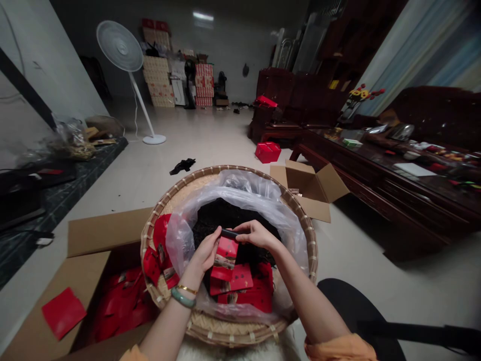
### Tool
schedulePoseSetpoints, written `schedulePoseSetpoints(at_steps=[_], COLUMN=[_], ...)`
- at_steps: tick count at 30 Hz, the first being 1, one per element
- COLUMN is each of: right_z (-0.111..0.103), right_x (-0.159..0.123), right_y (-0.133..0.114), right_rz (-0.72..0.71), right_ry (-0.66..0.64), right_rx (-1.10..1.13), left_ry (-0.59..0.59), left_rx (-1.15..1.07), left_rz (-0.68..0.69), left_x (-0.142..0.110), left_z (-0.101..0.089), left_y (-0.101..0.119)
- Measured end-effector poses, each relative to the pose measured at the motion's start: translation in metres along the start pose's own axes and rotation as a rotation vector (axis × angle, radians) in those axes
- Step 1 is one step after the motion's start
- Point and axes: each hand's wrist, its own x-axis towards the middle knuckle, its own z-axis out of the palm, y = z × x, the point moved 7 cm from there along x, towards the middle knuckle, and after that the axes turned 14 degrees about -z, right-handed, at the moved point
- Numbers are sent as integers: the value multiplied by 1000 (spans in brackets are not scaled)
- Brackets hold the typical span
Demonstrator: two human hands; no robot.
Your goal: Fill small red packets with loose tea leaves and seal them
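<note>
Left hand is closed around a small red packet, holding it upright, and the packet has a small printed picture on its front. Right hand is half closed, and its fingertips pinch a thin black strip at the top edge of the packet. It is hard to tell if the strip goes inside the packet. On the left wrist sit a green jade bangle and a thin gold bracelet.

Just under the hands, more red packets lie on a clear plastic bag, and this bag holds a heap of dark dried leaves, perhaps tea. The bag lies inside a round woven bamboo tray, with some other red packets on its left side.

Beside the tray on the left is an open cardboard box, full of red packets, and one flat red piece lies on its flap. Another open cardboard box touches the far rim of the tray. Farther away, a red box stands on the floor, near a dark wooden table.
</note>
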Motion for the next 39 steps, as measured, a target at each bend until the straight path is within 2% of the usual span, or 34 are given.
schedulePoseSetpoints(at_steps=[5, 12, 28, 39], right_z=[0, -1, 4, 6], right_x=[-1, -1, -8, -10], right_y=[-2, -3, -1, -7], right_rz=[-2, 7, -13, -26], right_ry=[5, 12, -3, -6], right_rx=[23, 26, -48, -13], left_ry=[15, -51, -36, -26], left_rx=[-8, 14, 5, 6], left_rz=[1, -59, 71, 49], left_x=[2, 5, -2, -5], left_z=[-1, -3, -5, -3], left_y=[2, -3, -2, -2])
